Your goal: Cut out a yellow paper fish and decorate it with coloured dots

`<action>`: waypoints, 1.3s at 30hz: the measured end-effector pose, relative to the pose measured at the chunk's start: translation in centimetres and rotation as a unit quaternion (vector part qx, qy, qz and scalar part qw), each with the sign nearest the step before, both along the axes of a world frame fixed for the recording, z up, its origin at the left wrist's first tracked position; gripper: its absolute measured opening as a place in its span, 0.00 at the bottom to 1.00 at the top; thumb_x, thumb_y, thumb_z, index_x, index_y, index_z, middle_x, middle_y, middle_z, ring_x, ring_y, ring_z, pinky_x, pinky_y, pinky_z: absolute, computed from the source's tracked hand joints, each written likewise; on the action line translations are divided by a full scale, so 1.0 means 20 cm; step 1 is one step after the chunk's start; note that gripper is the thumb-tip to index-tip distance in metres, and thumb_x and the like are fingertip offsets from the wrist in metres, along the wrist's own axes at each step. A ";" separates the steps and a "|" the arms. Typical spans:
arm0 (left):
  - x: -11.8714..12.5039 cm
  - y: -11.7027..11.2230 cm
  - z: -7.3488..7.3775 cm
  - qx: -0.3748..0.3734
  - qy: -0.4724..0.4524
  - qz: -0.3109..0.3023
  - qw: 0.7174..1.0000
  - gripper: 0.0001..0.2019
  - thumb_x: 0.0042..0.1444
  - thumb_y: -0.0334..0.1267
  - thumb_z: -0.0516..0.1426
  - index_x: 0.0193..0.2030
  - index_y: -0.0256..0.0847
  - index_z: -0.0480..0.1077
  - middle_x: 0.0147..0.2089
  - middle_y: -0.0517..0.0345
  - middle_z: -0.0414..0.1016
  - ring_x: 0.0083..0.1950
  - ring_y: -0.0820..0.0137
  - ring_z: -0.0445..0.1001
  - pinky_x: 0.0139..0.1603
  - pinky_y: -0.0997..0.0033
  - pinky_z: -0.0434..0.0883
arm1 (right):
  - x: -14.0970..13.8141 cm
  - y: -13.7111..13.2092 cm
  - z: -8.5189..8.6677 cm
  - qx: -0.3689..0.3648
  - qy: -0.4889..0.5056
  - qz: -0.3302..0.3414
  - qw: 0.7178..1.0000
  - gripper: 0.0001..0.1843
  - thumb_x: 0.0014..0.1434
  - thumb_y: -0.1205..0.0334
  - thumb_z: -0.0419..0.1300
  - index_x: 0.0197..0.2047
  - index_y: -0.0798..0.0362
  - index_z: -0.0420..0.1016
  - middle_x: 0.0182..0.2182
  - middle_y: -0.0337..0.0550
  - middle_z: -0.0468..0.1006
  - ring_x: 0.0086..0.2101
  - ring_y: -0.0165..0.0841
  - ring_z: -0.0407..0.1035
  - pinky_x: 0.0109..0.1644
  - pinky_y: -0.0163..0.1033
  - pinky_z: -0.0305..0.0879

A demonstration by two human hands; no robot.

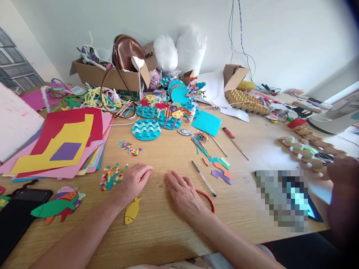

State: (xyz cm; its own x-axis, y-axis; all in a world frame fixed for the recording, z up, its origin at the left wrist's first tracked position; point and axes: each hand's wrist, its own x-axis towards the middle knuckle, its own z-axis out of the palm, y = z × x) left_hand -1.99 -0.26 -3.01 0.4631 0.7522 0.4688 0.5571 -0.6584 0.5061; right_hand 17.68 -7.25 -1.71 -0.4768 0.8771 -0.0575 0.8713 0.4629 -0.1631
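My left hand (pixel 134 184) rests on the wooden table, fingers loosely extended to the right, with nothing visible in it. Close beside its wrist lies a yellow paper fish (pixel 132 211), and left of it a spread of round paper confetti (pixel 111 177). Flat on the table, my right hand (pixel 181 191) partly covers a red-handled tool (pixel 209 200); only a curved handle shows. A pen (pixel 204 178) lies to the right of that hand. Beyond it are orange and purple paper scraps (pixel 223 172). A green paper fish (pixel 54 208) tops a small pile of fish at left.
Coloured paper sheets (pixel 70 138) are stacked at left, near a black phone (pixel 25 209). Blue wavy ovals (pixel 146 129), a glue bottle (pixel 191 114) and a blue sheet (pixel 206 122) lie ahead. A cardboard box (pixel 106 80) stands behind. Another person's arm (pixel 343 194) is at right.
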 end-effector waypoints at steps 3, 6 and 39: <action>0.00 0.00 -0.01 -0.002 -0.004 -0.002 1.000 0.09 0.57 0.28 0.48 0.37 0.38 0.68 0.33 0.55 0.75 0.35 0.70 0.73 0.37 0.71 0.70 | 0.02 0.00 0.02 -0.025 0.021 -0.011 0.999 0.24 0.59 0.74 0.45 0.58 0.58 0.62 0.59 0.52 0.60 0.60 0.42 0.47 0.56 0.50 0.54; -0.01 0.01 -0.01 -0.001 -0.007 0.001 1.000 0.09 0.57 0.28 0.48 0.37 0.39 0.69 0.32 0.56 0.75 0.35 0.70 0.73 0.37 0.71 0.70 | 0.05 0.01 0.04 -0.056 0.096 -0.052 0.992 0.23 0.58 0.75 0.45 0.54 0.55 0.66 0.58 0.50 0.62 0.60 0.38 0.50 0.58 0.48 0.53; 0.01 0.04 -0.01 0.091 -0.062 -0.001 0.994 0.09 0.55 0.30 0.49 0.36 0.44 0.69 0.26 0.62 0.75 0.26 0.75 0.75 0.28 0.82 0.71 | 0.87 0.87 0.07 -0.007 0.147 -0.418 0.896 0.15 0.61 0.59 0.54 0.50 0.54 0.67 0.48 0.47 0.69 0.43 0.35 0.68 0.45 0.46 0.67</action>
